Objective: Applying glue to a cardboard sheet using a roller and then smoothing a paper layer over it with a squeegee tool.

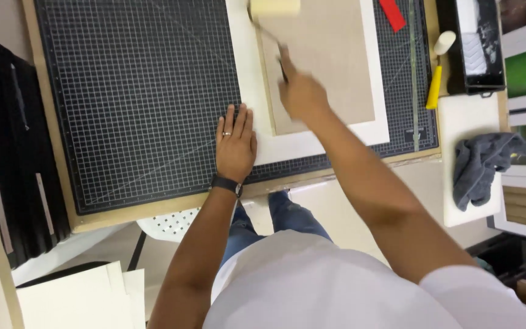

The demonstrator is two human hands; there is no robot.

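Note:
My right hand (301,94) grips the handle of a cream foam roller (274,8), whose head rests at the far edge of a tan board (330,55). The board lies on a larger white sheet (246,73). My left hand (235,141) lies flat, fingers together, on the lower left corner of that white sheet, where it meets the black gridded cutting mat (135,91). It wears a ring and a dark wristwatch.
A clear ruler (414,79), a red strip (392,14) and a yellow-handled tool (435,85) lie at the mat's right. A black paint tray (476,42) and grey cloth (482,161) sit further right. Black folders (7,152) stand left; white sheets (74,298) lie below.

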